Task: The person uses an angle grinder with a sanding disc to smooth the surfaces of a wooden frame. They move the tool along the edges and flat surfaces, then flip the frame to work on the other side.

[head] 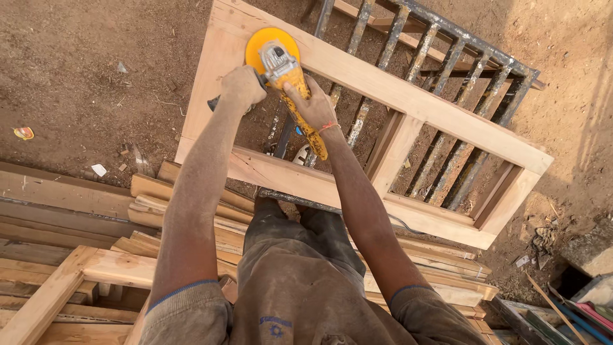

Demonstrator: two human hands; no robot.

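Yellow dusty angle grinder (290,83) on pale wooden frame (408,96), both hands' grip closed around it.

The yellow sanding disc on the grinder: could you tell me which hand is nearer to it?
Left. The left hand grips the side handle right beside the yellow disc; the right hand holds the grinder body farther back.

A rusty metal grille (447,96) lies on the dirt ground (83,76). Stacked planks (76,217) sit at the left. Scrap pieces (562,313) fill the lower right corner.
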